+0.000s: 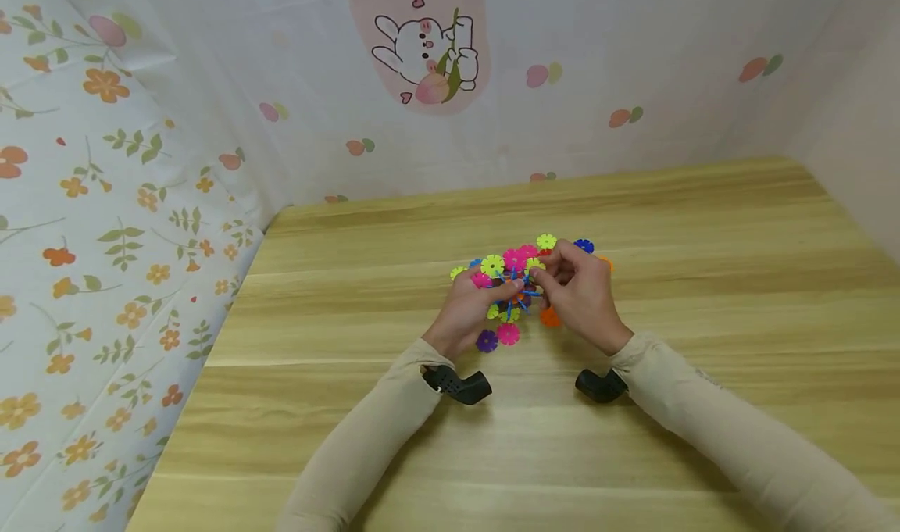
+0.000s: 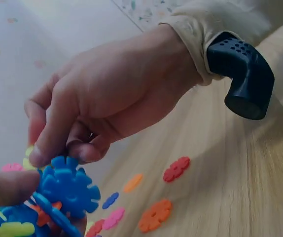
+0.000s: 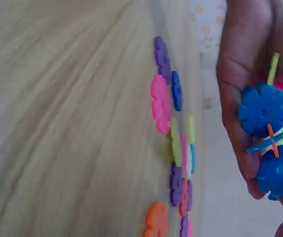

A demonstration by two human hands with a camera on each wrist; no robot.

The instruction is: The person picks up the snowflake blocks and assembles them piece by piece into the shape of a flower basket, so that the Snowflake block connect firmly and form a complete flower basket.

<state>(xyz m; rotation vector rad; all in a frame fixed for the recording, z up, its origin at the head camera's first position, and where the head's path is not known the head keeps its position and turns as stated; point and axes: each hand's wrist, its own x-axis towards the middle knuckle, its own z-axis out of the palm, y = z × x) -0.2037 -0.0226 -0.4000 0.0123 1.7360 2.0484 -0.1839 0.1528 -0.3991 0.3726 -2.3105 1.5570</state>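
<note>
My left hand (image 1: 460,313) grips a cluster of joined snowflake discs, its thumb lying over the front. Blue discs (image 2: 70,187) make up most of the cluster, slotted together at angles with a small orange piece (image 2: 47,212) between them. From the other side, the right wrist view shows a blue disc (image 3: 265,109) and a yellow-green one (image 3: 273,68) edge-on in the left palm. My right hand (image 1: 587,294) pinches a yellow-green disc (image 1: 535,266) between thumb and index finger, right at the cluster's upper edge. The fingers partly hide the place where they meet.
Loose discs lie on the wooden table (image 1: 316,321) around and under the hands, among them a purple one (image 1: 487,340), a pink one (image 1: 508,333), an orange one (image 1: 551,317) and a blue one (image 1: 583,246). A printed cloth (image 1: 295,63) hangs behind the table.
</note>
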